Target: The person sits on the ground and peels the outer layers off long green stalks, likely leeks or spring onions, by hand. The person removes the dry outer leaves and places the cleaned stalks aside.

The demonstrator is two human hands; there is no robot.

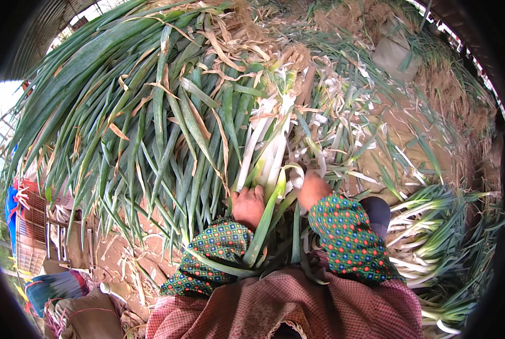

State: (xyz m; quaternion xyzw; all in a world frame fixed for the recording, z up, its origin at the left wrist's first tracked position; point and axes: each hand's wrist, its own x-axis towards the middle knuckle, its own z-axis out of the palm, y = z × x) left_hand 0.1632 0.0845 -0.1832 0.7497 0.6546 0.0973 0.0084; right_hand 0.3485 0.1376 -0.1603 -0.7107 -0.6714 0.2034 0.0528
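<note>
Several long green onions with white shanks (273, 148) lie in front of me, their roots pointing away and their green leaves reaching my lap. My left hand (248, 206) is closed around the lower part of these shanks. To its right, my right hand (314, 190) is curled and blurred by motion. A loose white leaf sheath (295, 174) meets its fingers. One bent green leaf (266, 224) runs between my two forearms. Both arms wear green patterned sleeves, and a checked red apron (278, 305) covers my lap.
A large heap of untrimmed green onions (150, 106) fills the left. Cleaned onions with white stems (424, 237) are piled at right. Peeled scraps (333, 89) litter the ground ahead. At lower left are a plastic crate (31, 237), a bottle (116, 289) and a brown sack (87, 315).
</note>
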